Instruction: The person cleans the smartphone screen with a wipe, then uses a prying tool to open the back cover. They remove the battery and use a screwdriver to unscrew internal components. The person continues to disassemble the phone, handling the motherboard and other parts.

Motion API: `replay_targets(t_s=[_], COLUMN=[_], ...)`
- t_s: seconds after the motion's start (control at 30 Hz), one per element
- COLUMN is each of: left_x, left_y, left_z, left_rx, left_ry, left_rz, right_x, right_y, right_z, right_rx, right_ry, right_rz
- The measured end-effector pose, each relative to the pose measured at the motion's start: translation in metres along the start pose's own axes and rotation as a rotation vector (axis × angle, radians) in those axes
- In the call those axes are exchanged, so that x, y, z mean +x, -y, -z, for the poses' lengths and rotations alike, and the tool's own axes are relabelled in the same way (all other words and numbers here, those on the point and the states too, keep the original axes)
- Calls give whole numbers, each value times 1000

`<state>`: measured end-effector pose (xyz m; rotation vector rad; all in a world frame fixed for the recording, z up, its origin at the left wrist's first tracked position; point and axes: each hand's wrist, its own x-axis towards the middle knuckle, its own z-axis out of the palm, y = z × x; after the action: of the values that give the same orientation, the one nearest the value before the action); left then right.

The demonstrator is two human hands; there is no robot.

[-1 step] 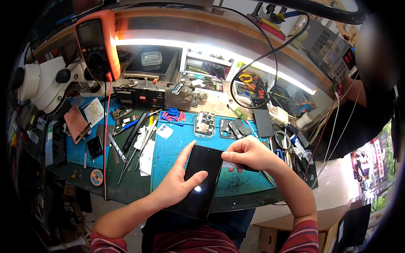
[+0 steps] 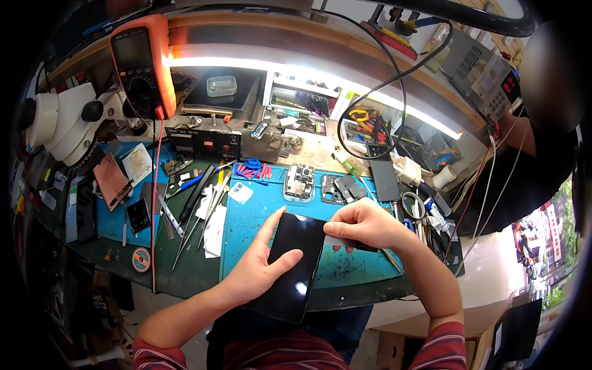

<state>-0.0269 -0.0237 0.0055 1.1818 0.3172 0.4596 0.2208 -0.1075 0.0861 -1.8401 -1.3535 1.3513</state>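
Observation:
My left hand grips a dark smartphone along its left side, screen up, with the thumb lying over the glass. At the phone's upper right edge, my right hand pinches a thin, pale, card-like piece against that edge; its full shape is partly hidden by the fingers. Both hands are over the blue work mat. Beyond them lie an opened phone board assembly and dark internal plates.
An orange multimeter and a white microscope stand at left. Pink pry picks, tweezers and pens surround the mat. A cable loops overhead. At right are tools, a power supply and another person's arm.

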Motion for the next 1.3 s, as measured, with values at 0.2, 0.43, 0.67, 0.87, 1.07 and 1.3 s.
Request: replay_targets(t_s=[0.2, 0.43, 0.67, 0.87, 1.07, 1.3], left_x=[-2, 0, 1, -4, -6, -4], left_y=[-10, 9, -2, -14, -5, -7], left_z=[6, 25, 8, 5, 8, 3], left_rx=[-320, -187, -345, -361, -285, -286], left_ry=[-103, -209, -151, -115, -76, -80], left_rz=[236, 239, 248, 289, 210, 202], right_x=[64, 131, 30, -71, -70, -51], right_y=[-35, -52, -95, -57, -10, 3], right_z=[61, 61, 94, 14, -18, -16], right_rx=[-467, -533, 77, -378, -930, -1238], right_ry=[-730, -825, -1221, -1074, -755, -731], right_rz=[363, 297, 555, 538, 761, 758])
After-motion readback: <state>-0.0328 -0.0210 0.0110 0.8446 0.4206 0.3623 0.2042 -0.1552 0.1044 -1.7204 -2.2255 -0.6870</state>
